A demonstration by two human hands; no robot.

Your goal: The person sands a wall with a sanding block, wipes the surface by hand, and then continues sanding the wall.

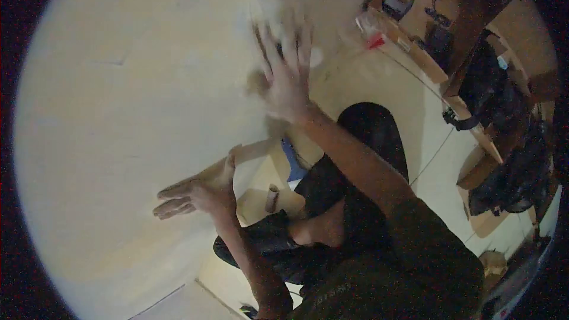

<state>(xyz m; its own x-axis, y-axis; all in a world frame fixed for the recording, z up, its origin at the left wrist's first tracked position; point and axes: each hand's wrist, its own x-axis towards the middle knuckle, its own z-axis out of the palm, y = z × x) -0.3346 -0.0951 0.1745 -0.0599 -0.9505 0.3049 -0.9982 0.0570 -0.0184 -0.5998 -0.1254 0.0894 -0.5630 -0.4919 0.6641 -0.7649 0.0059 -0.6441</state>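
Both flat, open hands, left hand (192, 194) and right hand (288, 77), press the smooth pale panel (118, 112), gripping nothing

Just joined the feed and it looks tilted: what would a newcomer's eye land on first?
A big pale panel fills the left of the view. Both hands lie open against it: one hand spread flat near the top centre, the other hand pressed along the panel's edge lower down. At the upper right stand cluttered wooden shelves.
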